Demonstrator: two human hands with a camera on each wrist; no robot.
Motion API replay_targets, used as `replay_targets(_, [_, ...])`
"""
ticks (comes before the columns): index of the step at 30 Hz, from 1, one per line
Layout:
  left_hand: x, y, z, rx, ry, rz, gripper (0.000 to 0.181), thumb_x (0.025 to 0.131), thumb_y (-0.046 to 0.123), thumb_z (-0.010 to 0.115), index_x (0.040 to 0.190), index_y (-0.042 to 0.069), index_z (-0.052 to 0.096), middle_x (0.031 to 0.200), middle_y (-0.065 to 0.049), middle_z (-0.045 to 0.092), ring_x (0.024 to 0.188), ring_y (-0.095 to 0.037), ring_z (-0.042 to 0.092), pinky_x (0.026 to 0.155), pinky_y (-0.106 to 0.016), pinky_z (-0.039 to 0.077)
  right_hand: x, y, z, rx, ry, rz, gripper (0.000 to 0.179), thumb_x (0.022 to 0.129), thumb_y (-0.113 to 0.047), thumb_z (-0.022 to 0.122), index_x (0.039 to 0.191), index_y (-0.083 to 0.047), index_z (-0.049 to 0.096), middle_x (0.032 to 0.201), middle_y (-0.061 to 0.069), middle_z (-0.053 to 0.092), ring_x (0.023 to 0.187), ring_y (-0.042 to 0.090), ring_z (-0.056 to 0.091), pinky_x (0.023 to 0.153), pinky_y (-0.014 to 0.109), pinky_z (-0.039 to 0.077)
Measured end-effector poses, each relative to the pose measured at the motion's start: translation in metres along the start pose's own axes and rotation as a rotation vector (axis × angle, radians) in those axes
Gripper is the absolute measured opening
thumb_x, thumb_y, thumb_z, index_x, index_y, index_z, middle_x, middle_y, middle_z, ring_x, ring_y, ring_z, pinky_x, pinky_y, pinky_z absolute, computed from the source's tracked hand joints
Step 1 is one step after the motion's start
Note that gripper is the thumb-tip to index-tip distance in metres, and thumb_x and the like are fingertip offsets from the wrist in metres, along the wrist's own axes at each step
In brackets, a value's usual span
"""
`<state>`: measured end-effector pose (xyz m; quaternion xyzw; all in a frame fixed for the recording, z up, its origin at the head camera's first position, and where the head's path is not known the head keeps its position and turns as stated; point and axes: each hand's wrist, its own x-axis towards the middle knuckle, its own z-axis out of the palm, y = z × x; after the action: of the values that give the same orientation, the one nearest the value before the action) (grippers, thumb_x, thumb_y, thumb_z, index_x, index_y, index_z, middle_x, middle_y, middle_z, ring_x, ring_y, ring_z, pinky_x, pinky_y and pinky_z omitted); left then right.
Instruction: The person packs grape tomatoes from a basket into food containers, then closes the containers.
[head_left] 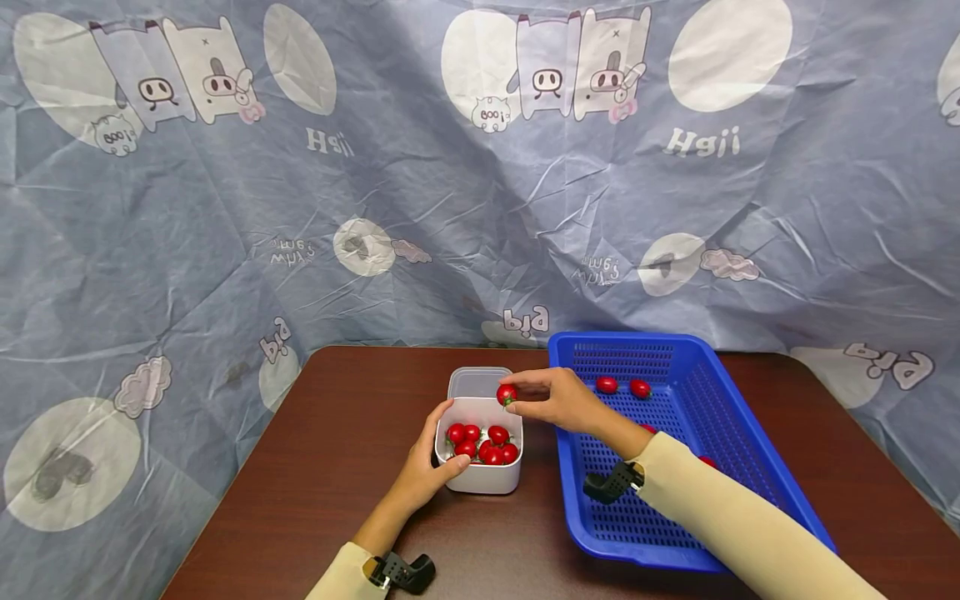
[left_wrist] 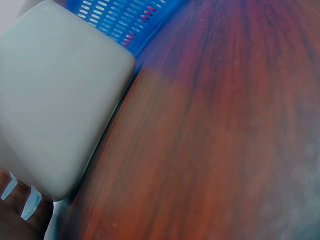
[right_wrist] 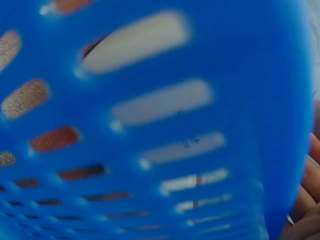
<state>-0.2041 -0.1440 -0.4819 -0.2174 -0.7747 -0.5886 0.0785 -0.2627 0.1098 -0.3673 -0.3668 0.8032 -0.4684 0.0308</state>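
Observation:
A red cherry tomato (head_left: pixel 507 393) with a green stem end is pinched between the thumb and fingers of my right hand (head_left: pixel 561 402), just above the back right of a white square container (head_left: pixel 491 481). Several cherry tomatoes (head_left: pixel 498 434) lie inside that container. My left hand (head_left: pixel 422 473) grips its left side, thumb at the front rim and fingers along the side. In the left wrist view the container's pale wall (left_wrist: pixel 60 100) fills the left, with fingertips (left_wrist: pixel 37 212) below it. The right wrist view is mostly blue basket wall (right_wrist: pixel 260 65), with part of my right hand (right_wrist: pixel 307 200) at the edge.
A blue perforated basket (head_left: pixel 630 337) stands to the right, under my right forearm, with a few cherry tomatoes (head_left: pixel 607 384) in it. Behind the container lies a translucent lid (head_left: pixel 474 382). All rest on a brown wooden table (head_left: pixel 315 467); a printed cloth (head_left: pixel 465 208) hangs behind.

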Motion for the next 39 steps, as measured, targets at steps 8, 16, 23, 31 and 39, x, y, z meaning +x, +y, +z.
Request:
replay_targets(8, [0.001, -0.025, 0.002, 0.01, 0.02, 0.005, 0.081, 0.084, 0.022, 0.07, 0.152, 0.02, 0.025, 0.146, -0.014, 0.04, 0.127, -0.032, 0.045, 0.1, -0.052, 0.039, 0.003, 0.03, 0.01, -0.04, -0.005, -0.013, 0.038, 0.083, -0.007, 0.075, 0.119, 0.001, 0.066, 0.105, 0.015, 0.071, 0.098, 0.03, 0.068, 0.08, 0.025, 0.053])
replay_targets(16, [0.001, -0.04, 0.002, 0.02, 0.019, 0.019, 0.082, 0.084, 0.024, 0.07, 0.152, 0.024, 0.024, 0.147, -0.009, 0.04, 0.127, -0.029, 0.046, 0.101, -0.048, 0.04, 0.005, 0.044, 0.012, -0.07, -0.023, -0.053, 0.039, 0.083, -0.021, 0.077, 0.119, -0.007, 0.068, 0.106, 0.004, 0.072, 0.097, 0.017, 0.068, 0.083, 0.036, 0.053])
replay_targets(23, [0.0, -0.008, 0.001, 0.004, 0.001, -0.011, 0.081, 0.085, 0.019, 0.068, 0.152, 0.009, 0.024, 0.145, -0.023, 0.038, 0.126, -0.039, 0.044, 0.099, -0.057, 0.038, 0.004, 0.045, 0.013, -0.142, -0.04, -0.096, 0.039, 0.082, -0.023, 0.078, 0.118, -0.009, 0.069, 0.107, 0.002, 0.072, 0.098, 0.015, 0.067, 0.084, 0.047, 0.052])
replay_targets(31, [0.001, -0.031, 0.002, 0.027, 0.019, -0.008, 0.082, 0.085, 0.023, 0.069, 0.152, 0.021, 0.024, 0.148, -0.011, 0.039, 0.128, -0.03, 0.044, 0.101, -0.055, 0.037, 0.003, 0.044, 0.015, -0.243, -0.038, -0.137, 0.038, 0.082, -0.022, 0.077, 0.118, -0.009, 0.069, 0.108, -0.002, 0.071, 0.1, 0.015, 0.066, 0.084, 0.04, 0.052])
replay_targets(39, [0.002, -0.04, 0.002, 0.032, 0.02, 0.007, 0.081, 0.085, 0.03, 0.07, 0.152, 0.029, 0.024, 0.147, -0.004, 0.039, 0.129, -0.026, 0.043, 0.101, -0.051, 0.038, 0.003, 0.043, 0.015, -0.284, -0.036, -0.141, 0.042, 0.081, -0.021, 0.078, 0.12, -0.01, 0.068, 0.109, -0.001, 0.071, 0.099, 0.02, 0.067, 0.083, 0.035, 0.051])
